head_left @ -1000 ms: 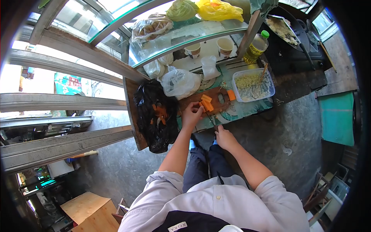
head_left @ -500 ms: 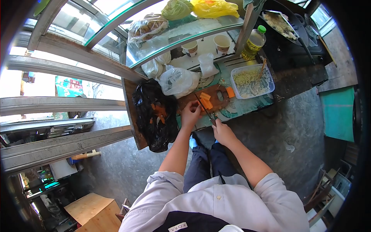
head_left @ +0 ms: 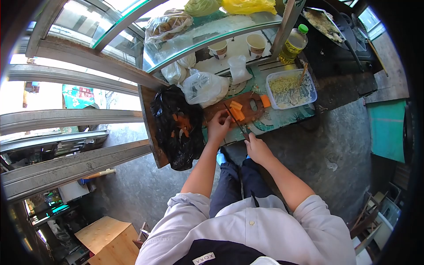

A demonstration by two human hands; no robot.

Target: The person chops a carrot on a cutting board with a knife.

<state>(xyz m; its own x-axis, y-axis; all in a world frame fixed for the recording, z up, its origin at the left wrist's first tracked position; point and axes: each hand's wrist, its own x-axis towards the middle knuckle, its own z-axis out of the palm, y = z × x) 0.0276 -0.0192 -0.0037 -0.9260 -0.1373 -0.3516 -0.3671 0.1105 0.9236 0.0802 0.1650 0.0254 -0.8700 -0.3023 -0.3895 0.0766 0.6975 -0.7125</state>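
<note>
My right hand [head_left: 259, 149] is closed round the handle of a knife [head_left: 235, 120], whose dark blade lies slantwise over a brown wooden cutting board [head_left: 213, 112]. Just left of the blade, my left hand [head_left: 218, 127] is closed, its fingertips bent down on a bit of carrot mostly hidden by the fingers. Cut orange carrot pieces [head_left: 237, 111] lie right of the blade on the board. Another carrot chunk [head_left: 265, 100] sits at the board's right end, beside a clear plastic tub [head_left: 293, 105] holding pale green shreds and a stick-like utensil.
A black plastic bag [head_left: 170, 145] with orange peelings lies left of the board. Behind are a white plastic bag [head_left: 205, 88], a small clear bag [head_left: 239, 70], paper cups [head_left: 255, 45] and an oil bottle [head_left: 293, 46]. A glass-shelved cabinet frame [head_left: 221, 37] stands above; a pan [head_left: 324, 25] is back right.
The view has shifted slightly. Both hands stay at the board, with the knife still held slantwise beside the carrot pieces; the right hand's grip looks the same.
</note>
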